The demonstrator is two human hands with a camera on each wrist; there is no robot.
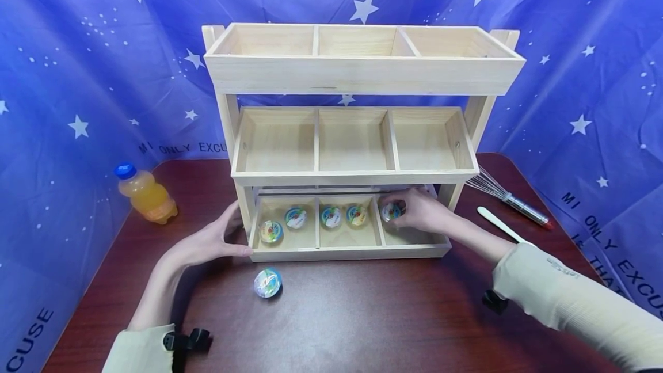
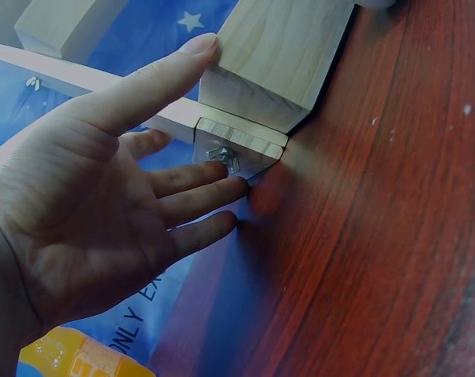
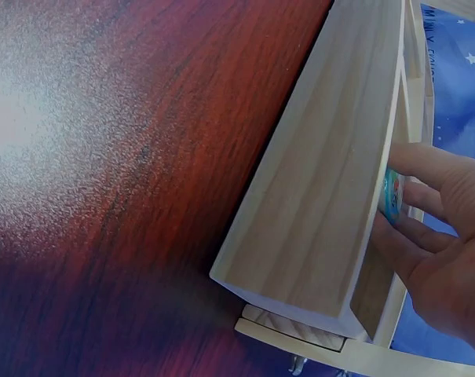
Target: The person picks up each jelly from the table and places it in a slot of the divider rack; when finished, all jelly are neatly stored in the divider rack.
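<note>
A three-tier wooden rack [image 1: 357, 254] stands on the table, each tier split into three compartments. In the bottom tier's right compartment, my right hand [image 1: 420, 210] holds a small jelly cup [image 1: 391, 212] between thumb and fingers; the right wrist view shows the cup's blue edge [image 3: 392, 195] behind the front board. My left hand [image 1: 209, 242] is at the tier's left end, thumb at the front corner, fingers extended beside the side post. Two jelly cups [image 1: 271, 232] lie in the left compartment and two more [image 1: 331, 217] in the middle one. Another jelly cup [image 1: 267, 282] lies on the table in front.
A bottle of orange drink [image 1: 150, 197] with a blue cap stands at the left. To the right lie a whisk [image 1: 510, 197] and a white-handled utensil [image 1: 499, 222]. Blue star-patterned cloth [image 1: 103, 73] hangs behind and around the dark red table [image 1: 362, 315].
</note>
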